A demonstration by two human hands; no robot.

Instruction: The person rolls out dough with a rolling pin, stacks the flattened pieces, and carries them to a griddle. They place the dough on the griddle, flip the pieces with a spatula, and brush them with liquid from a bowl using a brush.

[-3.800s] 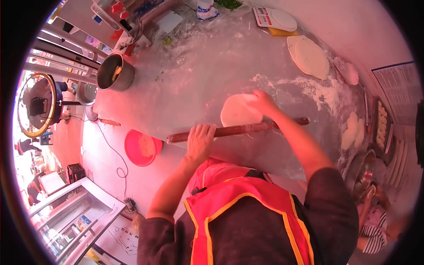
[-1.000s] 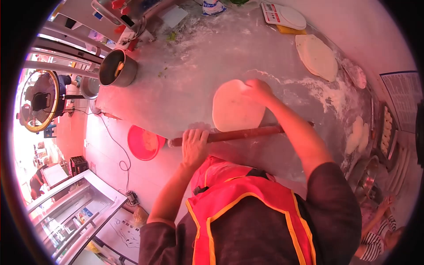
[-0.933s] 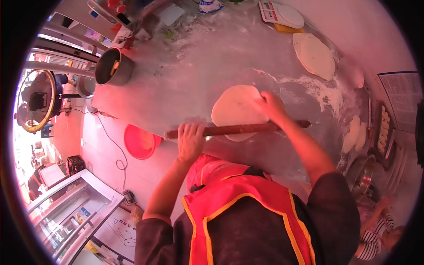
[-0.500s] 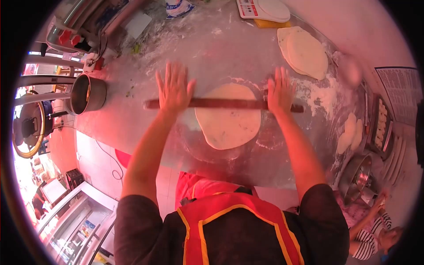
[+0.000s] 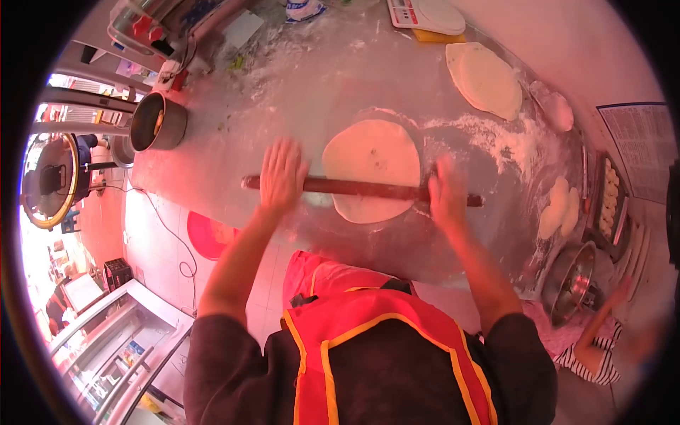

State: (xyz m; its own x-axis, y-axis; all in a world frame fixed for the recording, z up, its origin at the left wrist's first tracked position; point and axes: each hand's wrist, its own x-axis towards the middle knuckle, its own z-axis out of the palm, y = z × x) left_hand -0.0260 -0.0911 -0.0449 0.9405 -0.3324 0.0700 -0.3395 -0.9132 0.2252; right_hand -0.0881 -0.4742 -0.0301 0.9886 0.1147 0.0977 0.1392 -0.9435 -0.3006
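A thin dark wooden rolling pin (image 5: pixel 368 188) lies across a flat oval sheet of dough (image 5: pixel 372 152) on the metal table. My left hand (image 5: pixel 282 177) rests palm-down on the pin's left part, fingers stretched out flat, left of the dough. On the pin's right part lies my right hand (image 5: pixel 446 193), its fingers extended and somewhat blurred, just beyond the dough's right edge. Neither hand wraps round the pin. Dark flecks show in the dough.
Rolled dough sheets (image 5: pixel 485 81) lie at the back right near a white scale (image 5: pixel 428 15). Loose flour (image 5: pixel 506 138) covers the table (image 5: pixel 297 92) there. A metal pot (image 5: pixel 170 124) stands left. At right are dough pieces (image 5: pixel 559 209), a metal bowl (image 5: pixel 570 283) and another person's striped sleeve (image 5: pixel 591 361).
The pin and both my hands have moved toward my body, from the dough's upper part to below its middle. The whole view has shifted slightly. The other person's arm at right has moved.
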